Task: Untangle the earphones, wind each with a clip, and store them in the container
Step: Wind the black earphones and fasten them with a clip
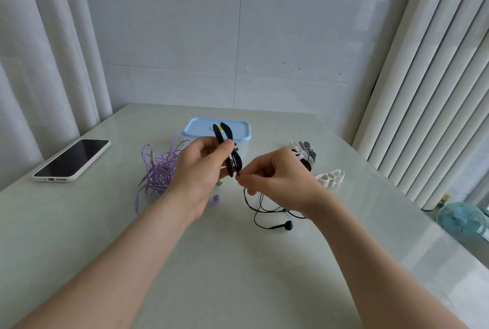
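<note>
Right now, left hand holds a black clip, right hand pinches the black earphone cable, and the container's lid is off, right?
No: the head view shows the blue lid on the container. Otherwise yes: left hand holds the black clip, right hand pinches the black earphone cable.

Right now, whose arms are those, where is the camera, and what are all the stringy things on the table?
There is no machine here. The camera sits on a person's head and looks down, so the two arms are that person's own.

The left hand grips a black clip and holds it up in front of a box with a blue lid on it. The right hand pinches the cord of the black earphones right by the clip. The rest of that cord hangs down onto the table.

To the left lies a tangle of purple earphones, and farther left a phone. To the right lie white clips and a few darker ones.

The person seems to be winding the black cord onto the clip.
</note>
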A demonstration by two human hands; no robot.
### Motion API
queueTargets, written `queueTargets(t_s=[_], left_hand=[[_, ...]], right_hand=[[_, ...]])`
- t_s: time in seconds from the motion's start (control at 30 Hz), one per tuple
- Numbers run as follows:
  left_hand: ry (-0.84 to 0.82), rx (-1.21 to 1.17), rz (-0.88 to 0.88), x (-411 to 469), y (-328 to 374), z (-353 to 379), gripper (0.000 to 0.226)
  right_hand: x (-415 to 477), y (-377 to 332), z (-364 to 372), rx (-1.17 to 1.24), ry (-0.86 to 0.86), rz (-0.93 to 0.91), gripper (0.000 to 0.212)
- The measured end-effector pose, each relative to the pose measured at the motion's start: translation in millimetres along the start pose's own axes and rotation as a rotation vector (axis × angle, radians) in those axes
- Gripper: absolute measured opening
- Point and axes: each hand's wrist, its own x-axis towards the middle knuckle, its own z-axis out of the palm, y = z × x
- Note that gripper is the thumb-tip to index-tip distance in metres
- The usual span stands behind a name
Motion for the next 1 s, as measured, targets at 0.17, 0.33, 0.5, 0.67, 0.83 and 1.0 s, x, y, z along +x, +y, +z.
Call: queueTargets(t_s=[0.17, 0.33, 0.5, 0.67, 0.83, 1.0], left_hand=[[-0.059, 0.080, 0.034, -3, -7, 5, 0.014], [-0.270, -0.239, -0.034, -2, -7, 7, 0.038], [-0.264, -0.019, 0.087, -7, -5, 5, 0.030], [-0.150, 0.348, 0.276, -5, -8, 6, 0.005], [-0.162, 0.653, 0.364, -1, -18, 7, 0.012], [-0.181, 0.644, 0.385, -2, -18, 8, 0.019]], right_hand=[[-1, -7, -5, 0.096, 0.083, -0.083, 0.014], [3, -3, -7, 0.200, 0.236, -0.097, 0.020], [4, -3, -9, 0.179, 0.233, -0.067, 0.019], [5, 3, -9, 0.041, 0.261, -0.023, 0.025], [13, 14, -12, -0.059, 0.413, -0.039, 0.026], [16, 19, -12, -0.172, 0.498, -0.077, 0.020]])
